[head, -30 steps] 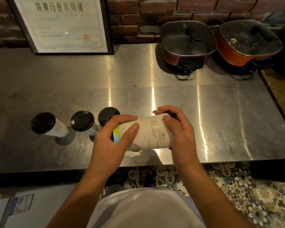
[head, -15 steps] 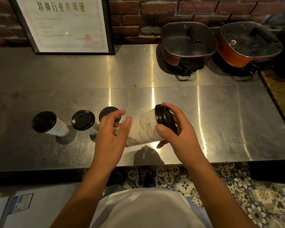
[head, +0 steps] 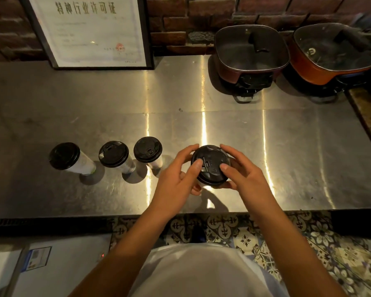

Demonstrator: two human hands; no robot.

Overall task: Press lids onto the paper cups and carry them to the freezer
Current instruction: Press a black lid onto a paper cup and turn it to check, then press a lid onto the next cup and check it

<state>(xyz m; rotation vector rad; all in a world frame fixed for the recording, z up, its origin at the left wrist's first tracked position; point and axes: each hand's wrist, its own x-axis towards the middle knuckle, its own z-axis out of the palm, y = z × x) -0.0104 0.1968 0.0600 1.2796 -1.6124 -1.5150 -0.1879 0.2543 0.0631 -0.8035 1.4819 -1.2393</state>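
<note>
A paper cup with a black lid (head: 210,162) stands upright near the front of the steel counter (head: 287,157). My left hand (head: 176,181) and my right hand (head: 242,174) hold it from either side, fingers curled round the rim and both thumbs lying on top of the lid. The cup's white body is almost fully hidden under the lid and my hands. Three more white paper cups with black lids stand in a row to the left: one (head: 146,150) closest to my left hand, one (head: 114,154) in the middle, one (head: 64,156) farthest left.
Two square electric pots with glass lids, a dark red one (head: 250,50) and an orange one (head: 332,54), stand at the back right against the brick wall. A framed certificate (head: 90,31) leans at the back left. Patterned floor tiles (head: 308,243) lie below the counter edge.
The cup was lying tilted on its side between my hands; it has been turned upright and set on the counter, and both thumbs have come onto the lid.
</note>
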